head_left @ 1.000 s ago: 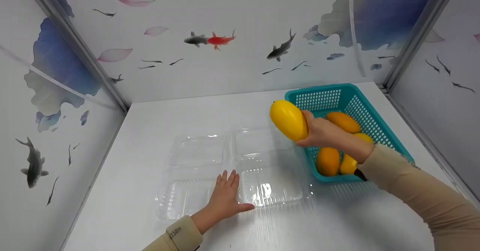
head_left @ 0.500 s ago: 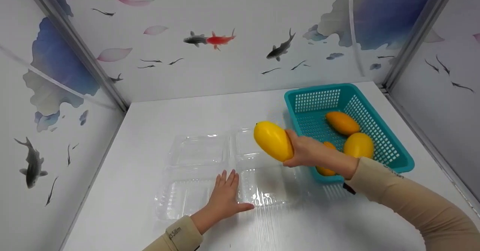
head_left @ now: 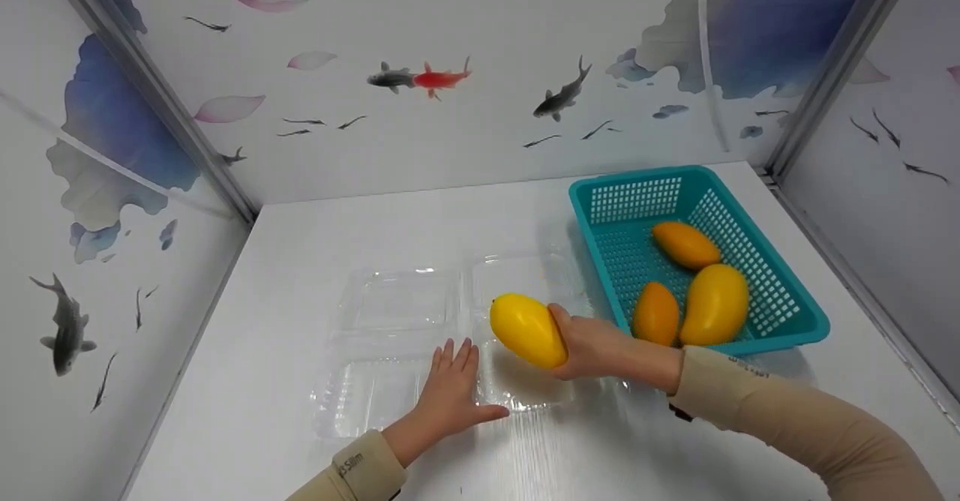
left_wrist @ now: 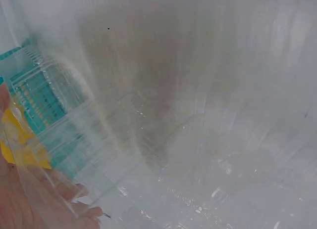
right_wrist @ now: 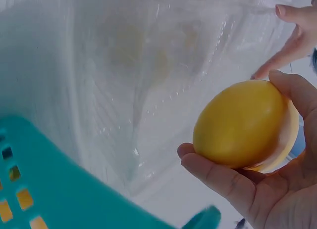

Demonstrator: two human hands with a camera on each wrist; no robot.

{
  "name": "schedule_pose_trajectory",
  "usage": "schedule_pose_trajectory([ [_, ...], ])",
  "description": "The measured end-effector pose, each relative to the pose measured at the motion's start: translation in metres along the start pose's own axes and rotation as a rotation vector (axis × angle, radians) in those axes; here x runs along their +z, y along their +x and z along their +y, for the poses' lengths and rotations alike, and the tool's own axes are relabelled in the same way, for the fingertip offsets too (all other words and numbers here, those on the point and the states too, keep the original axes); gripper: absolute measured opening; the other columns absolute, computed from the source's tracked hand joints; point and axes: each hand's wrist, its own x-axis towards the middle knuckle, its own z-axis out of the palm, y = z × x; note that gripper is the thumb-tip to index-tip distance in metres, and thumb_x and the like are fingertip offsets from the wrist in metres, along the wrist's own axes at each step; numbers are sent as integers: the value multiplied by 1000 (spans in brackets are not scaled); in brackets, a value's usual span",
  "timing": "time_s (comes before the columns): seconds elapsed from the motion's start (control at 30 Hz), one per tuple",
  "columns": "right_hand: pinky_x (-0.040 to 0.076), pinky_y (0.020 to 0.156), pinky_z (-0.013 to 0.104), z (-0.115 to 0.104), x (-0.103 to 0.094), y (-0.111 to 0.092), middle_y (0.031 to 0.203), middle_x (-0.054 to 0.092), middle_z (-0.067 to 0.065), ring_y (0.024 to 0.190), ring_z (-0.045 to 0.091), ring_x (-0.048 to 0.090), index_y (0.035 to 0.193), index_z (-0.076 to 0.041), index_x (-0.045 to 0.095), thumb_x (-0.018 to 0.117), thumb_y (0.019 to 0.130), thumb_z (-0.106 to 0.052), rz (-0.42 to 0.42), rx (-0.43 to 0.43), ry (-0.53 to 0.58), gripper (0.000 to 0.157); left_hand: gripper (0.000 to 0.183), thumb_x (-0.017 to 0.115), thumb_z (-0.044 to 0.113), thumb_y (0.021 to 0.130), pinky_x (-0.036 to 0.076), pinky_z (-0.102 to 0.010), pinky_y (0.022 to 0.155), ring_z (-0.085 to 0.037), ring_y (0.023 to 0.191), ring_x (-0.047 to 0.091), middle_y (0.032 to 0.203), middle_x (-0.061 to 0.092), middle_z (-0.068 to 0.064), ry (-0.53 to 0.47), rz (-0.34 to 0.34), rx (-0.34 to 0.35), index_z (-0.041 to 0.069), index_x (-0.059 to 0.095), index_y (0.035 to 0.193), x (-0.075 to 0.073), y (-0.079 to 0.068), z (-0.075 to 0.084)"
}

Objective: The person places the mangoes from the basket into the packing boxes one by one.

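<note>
My right hand (head_left: 592,345) grips a bright yellow mango (head_left: 528,330), thumb and fingers round its right end. The mango is over the near tray of the right clear plastic clamshell box (head_left: 525,403), whose lid lies opened toward the back. In the right wrist view the same mango (right_wrist: 242,125) sits between thumb and fingers. My left hand (head_left: 448,396) rests flat with fingers spread, between the right box and a second clear clamshell box (head_left: 375,403) on the left. In the left wrist view clear plastic overlaps fingers (left_wrist: 54,189).
A teal plastic basket (head_left: 600,253) stands at the right of the white table (head_left: 262,336). Inside are an orange mango (head_left: 685,245), a second orange mango (head_left: 656,313) and a yellow mango (head_left: 716,304). Printed wall panels (head_left: 465,141) enclose the table at the back and sides.
My right hand has carried the yellow mango from the basket's left edge leftward and nearer, to over the right box. My left hand has stayed in place.
</note>
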Motion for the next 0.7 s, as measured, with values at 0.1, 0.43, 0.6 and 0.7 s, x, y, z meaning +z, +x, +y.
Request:
schedule_pose_trajectory([
  [0.1, 45, 65, 32, 1, 12, 1, 83, 54, 7, 67, 19, 48, 135, 2, 25, 76, 69, -26, -19, 9, 4, 88, 101, 65, 61, 71, 8, -52, 110, -41, 136, 15, 147, 26, -21, -8, -11, -5, -6, 31, 138, 0, 0, 0],
  [0.43, 45, 74, 36, 0, 35, 7, 89, 58, 9, 75, 22, 50, 138, -1, 26, 77, 68, -40, -140, 133, -7, 94, 101, 63, 62, 72, 6, -52, 110, -40, 137, 13, 148, 24, -20, -23, -34, -23, -4, 29, 140, -2, 0, 0],
  [0.6, 46, 80, 37, 0, 44, 10, 91, 58, 7, 77, 22, 51, 139, -2, 26, 76, 69, -44, -147, 154, -7, 96, 101, 63, 63, 71, 6, -52, 110, -40, 137, 13, 148, 24, -19, -28, -32, -24, -4, 29, 140, -1, 0, 0],
  [0.7, 46, 77, 37, -1, 46, 12, 89, 59, 8, 76, 22, 52, 140, 0, 26, 77, 68, -44, -137, 136, -6, 98, 101, 63, 63, 71, 7, -52, 110, -40, 137, 15, 147, 25, -19, -23, -20, -15, -5, 30, 139, -2, 0, 0],
])
